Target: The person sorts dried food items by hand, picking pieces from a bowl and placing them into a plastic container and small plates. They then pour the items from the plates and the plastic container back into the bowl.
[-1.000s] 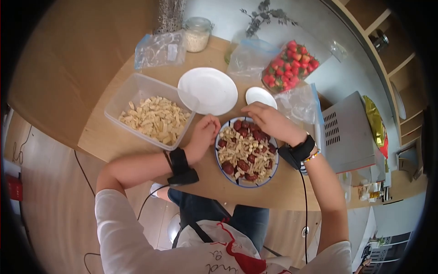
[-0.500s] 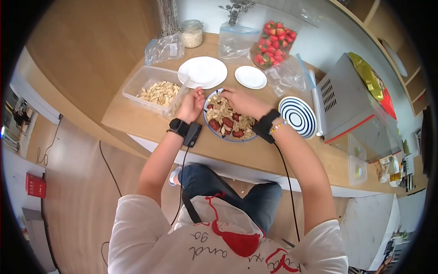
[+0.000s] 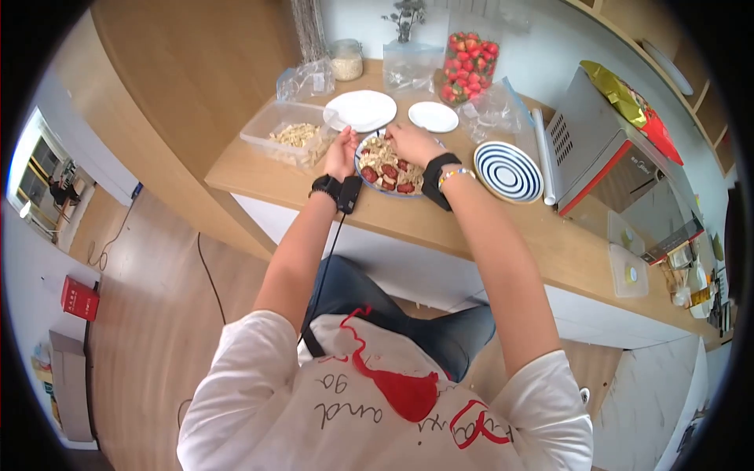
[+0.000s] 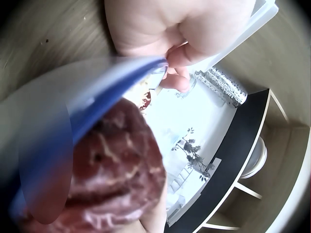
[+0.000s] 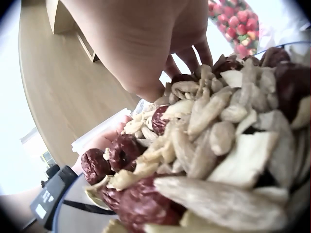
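A white blue-rimmed bowl (image 3: 380, 191) holds wrinkled red dates (image 3: 389, 169) and pale dried pieces (image 5: 214, 114), some long, some rounded. My right hand (image 3: 416, 144) reaches over its far right side. In the right wrist view the fingers (image 5: 187, 59) point down into the mix, slightly spread, and their tips are hidden behind the food. Beside the bowl's left rim is my left hand (image 3: 341, 153), its fingers loosely bent. The left wrist view has those fingers (image 4: 176, 83) right at the blue rim, with a large red date (image 4: 121, 165) close to the camera.
Left of the bowl stands a clear plastic box (image 3: 263, 141) with pale dried strips (image 3: 296, 134). Behind are a large white plate (image 3: 361, 111), a small one (image 3: 433, 117), and a bag of strawberries (image 3: 469, 69). A striped plate (image 3: 509, 173) and a microwave (image 3: 601, 149) stand at right.
The head view has shifted, so the counter sits higher and farther away. My right hand has moved from the bowl's far rim down into the food; the left stays beside the bowl.
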`<state>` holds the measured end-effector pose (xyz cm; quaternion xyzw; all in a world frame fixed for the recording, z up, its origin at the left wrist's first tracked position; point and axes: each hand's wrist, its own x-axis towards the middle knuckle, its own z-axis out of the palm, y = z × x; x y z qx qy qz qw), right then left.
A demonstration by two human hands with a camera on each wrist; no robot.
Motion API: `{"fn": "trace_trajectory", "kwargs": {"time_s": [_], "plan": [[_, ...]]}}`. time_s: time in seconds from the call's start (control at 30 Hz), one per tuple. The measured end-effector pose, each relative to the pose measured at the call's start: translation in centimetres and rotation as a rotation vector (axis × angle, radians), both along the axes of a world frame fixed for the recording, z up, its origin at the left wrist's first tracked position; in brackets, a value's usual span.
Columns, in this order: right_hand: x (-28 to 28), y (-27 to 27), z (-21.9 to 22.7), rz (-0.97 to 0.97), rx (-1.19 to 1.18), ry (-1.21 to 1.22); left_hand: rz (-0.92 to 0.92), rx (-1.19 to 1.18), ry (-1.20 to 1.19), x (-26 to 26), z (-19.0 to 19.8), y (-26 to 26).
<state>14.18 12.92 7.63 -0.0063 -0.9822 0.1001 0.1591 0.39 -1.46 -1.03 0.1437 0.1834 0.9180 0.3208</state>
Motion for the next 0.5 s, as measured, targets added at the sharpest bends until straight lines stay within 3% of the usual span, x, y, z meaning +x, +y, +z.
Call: {"fn": "trace_trajectory", "kwargs": {"time_s": [0.13, 0.23, 0.33, 0.5], "plan": [[0.5, 0.0, 0.5, 0.044, 0.073, 0.022, 0.004, -0.017, -0.05, -0.2, -0.2, 0.3], [-0.5, 0.6, 1.5, 0.001, 0.016, -0.166, -0.02, -0.014, -0.069, -0.5, -0.1, 0.2], [-0.9, 1.1, 2.0, 0.12, 0.028, -0.212, -0.052, -0.005, -0.091, -0.6, 0.1, 0.5], [-1.7, 2.2, 1.9, 0.148, -0.031, -0.235, -0.072, -0.025, -0.113, -0.8, 0.1, 0.5]]}}
